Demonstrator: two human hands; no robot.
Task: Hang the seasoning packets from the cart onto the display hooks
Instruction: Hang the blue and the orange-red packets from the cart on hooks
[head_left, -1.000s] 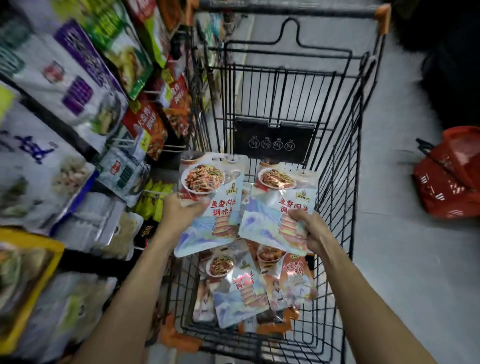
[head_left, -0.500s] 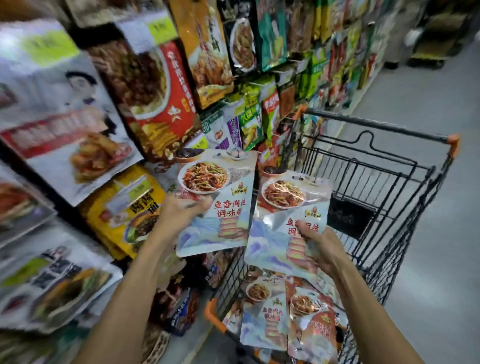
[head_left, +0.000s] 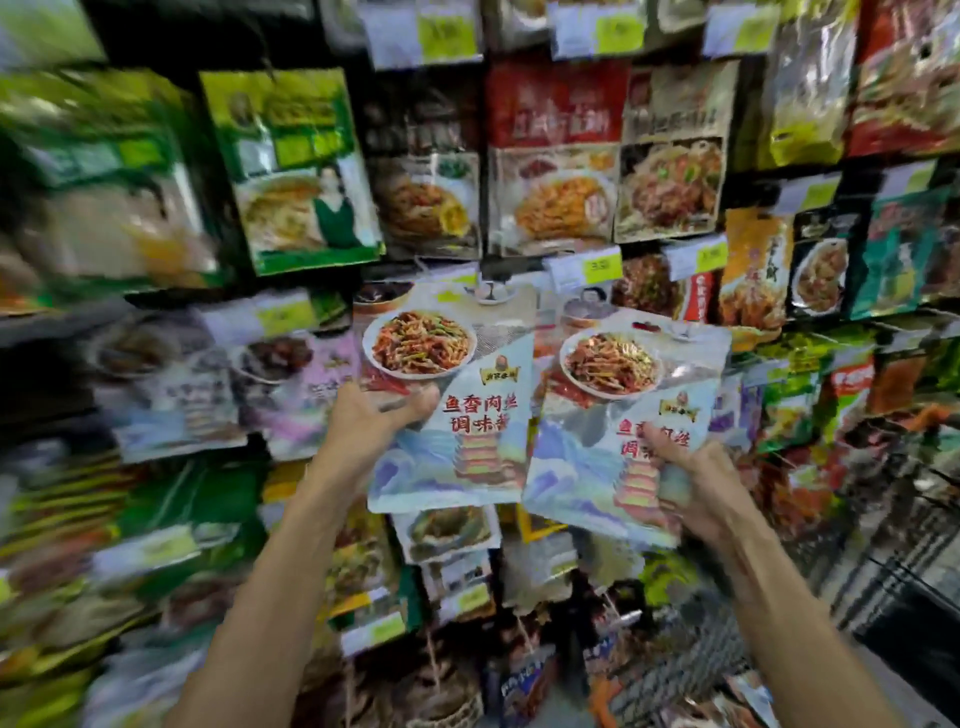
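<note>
Before the hanging display (head_left: 556, 156), seen from the head camera, the person holds up two identical seasoning packets side by side. The left hand (head_left: 363, 423) grips the left packet (head_left: 467, 462) at its left edge, with the thumb curled over the front just under the printed dish. The right hand (head_left: 701, 483) pinches the right packet (head_left: 582, 467) low on its right side, thumb across the red lettering. Both packets stand upright and face the camera. Their inner edges meet; whether one overlaps the other cannot be told. The left packet's top edge reaches the row of price tags (head_left: 587, 267), and the right packet sits slightly lower.

Hung packets crowd the wall nearly edge to edge above, below and to both sides of the held pair, among them a green packet (head_left: 296, 171) at upper left. Much of the left side is blurred. At lower right, the dark wire side of the cart (head_left: 857, 587) stands close to the right forearm.
</note>
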